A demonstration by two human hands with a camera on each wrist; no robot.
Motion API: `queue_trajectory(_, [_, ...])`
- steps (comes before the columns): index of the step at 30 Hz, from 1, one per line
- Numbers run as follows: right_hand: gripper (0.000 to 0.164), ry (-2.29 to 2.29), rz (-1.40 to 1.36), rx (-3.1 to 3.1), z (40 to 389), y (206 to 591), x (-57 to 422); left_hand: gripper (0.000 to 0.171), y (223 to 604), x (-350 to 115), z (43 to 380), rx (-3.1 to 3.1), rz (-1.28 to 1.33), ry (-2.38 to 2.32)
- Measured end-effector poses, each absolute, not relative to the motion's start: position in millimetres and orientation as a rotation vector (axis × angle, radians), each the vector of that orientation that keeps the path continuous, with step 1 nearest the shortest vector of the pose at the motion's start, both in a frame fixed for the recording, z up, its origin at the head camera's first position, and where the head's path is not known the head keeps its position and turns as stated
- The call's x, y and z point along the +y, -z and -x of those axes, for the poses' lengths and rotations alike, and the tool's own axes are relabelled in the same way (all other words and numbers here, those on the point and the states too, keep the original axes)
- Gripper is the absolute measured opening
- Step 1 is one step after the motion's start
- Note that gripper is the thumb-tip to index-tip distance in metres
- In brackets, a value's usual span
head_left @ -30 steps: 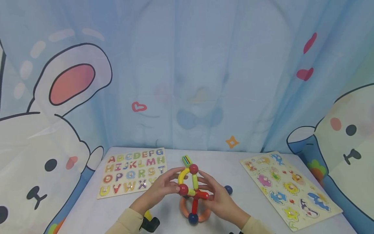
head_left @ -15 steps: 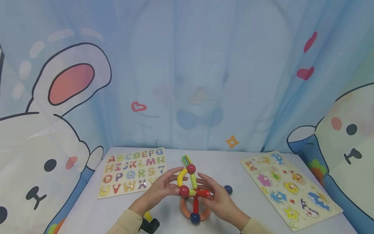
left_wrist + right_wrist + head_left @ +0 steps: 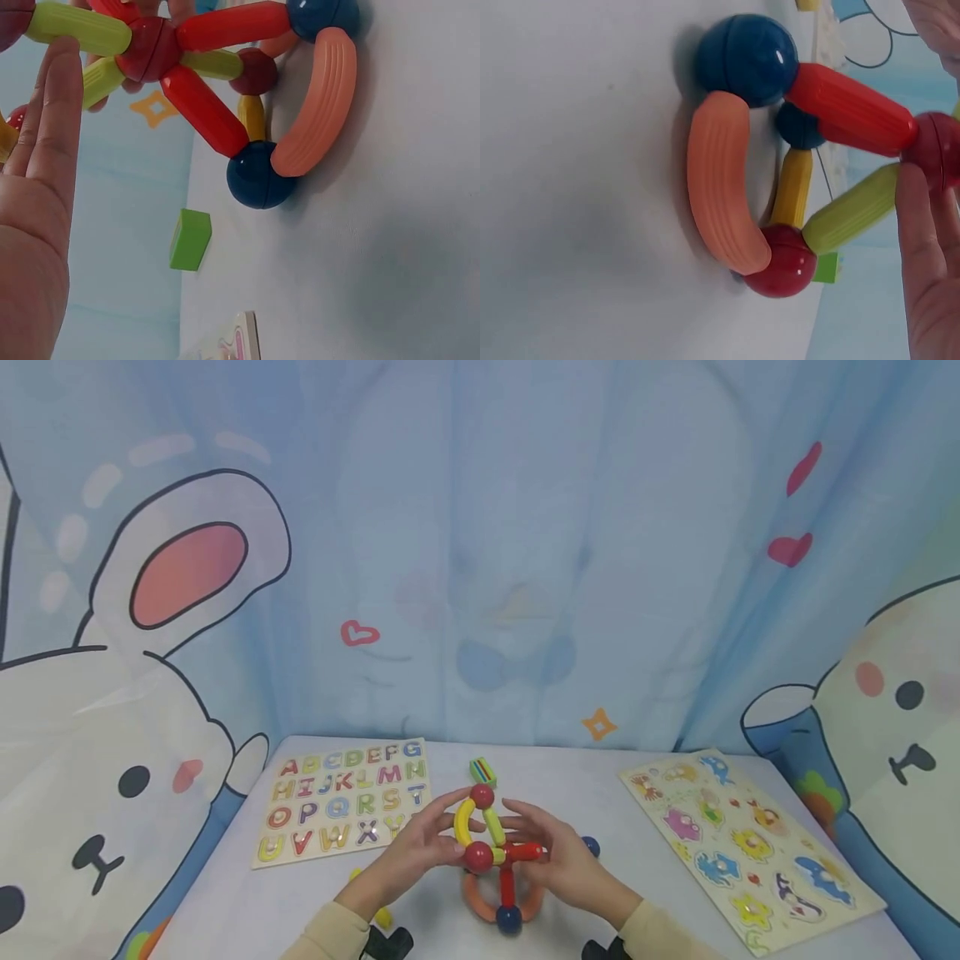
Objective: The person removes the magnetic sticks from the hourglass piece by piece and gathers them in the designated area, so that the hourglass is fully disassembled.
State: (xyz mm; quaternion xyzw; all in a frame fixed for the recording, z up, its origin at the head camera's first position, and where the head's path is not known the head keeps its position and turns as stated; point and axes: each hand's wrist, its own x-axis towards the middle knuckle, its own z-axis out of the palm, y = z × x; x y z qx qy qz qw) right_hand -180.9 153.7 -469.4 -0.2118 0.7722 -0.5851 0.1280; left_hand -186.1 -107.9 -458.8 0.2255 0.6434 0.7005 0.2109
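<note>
A magnetic ball-and-stick model stands on the white table, between both hands. Its base has salmon curved rods [image 3: 480,907] and blue balls [image 3: 261,175]; red rods [image 3: 853,109] rise to a red hub ball [image 3: 149,49]. Above that, a light green rod [image 3: 493,827] and a yellow curved rod [image 3: 462,822] meet at a top red ball [image 3: 482,795]. My left hand [image 3: 412,850] holds the model's left side, thumb at the lower red ball [image 3: 478,857], fingers behind the yellow rod. With thumb and fingers, my right hand [image 3: 573,864] grips the sideways red rod [image 3: 525,852].
At the left lies an alphabet puzzle board [image 3: 262,852], at the right an animal puzzle board [image 3: 787,906]. A striped block [image 3: 482,771] sits behind the model. One loose blue ball [image 3: 592,846] is beyond my right hand; a yellow piece [image 3: 383,917] lies by the left forearm.
The model's top red ball has tipped left and slightly down, while its front blue base ball has shifted right. Both hands keep their hold on it.
</note>
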Motion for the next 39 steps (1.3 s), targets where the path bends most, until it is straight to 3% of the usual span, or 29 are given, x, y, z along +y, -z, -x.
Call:
queue_trajectory(9, [0.079, 1.627, 0.713, 2.176, 196, 466, 161, 0.073, 458, -108, 186, 1.848, -0.763, -1.95])
queue_trajectory(20, [0.077, 1.627, 0.721, 2.062, 205, 464, 165, 0.065, 451, -103, 186, 1.963, -0.839, -1.882])
queue_trajectory(31, [0.059, 1.56, 0.609, 2.211, 194, 466, 158, 0.064, 452, -106, 186, 1.981, -0.771, -1.891])
queue_trajectory(39, [0.06, 1.555, 0.63, 2.226, 198, 468, 159, 0.065, 453, -104, 181, 1.971, -0.744, -1.928])
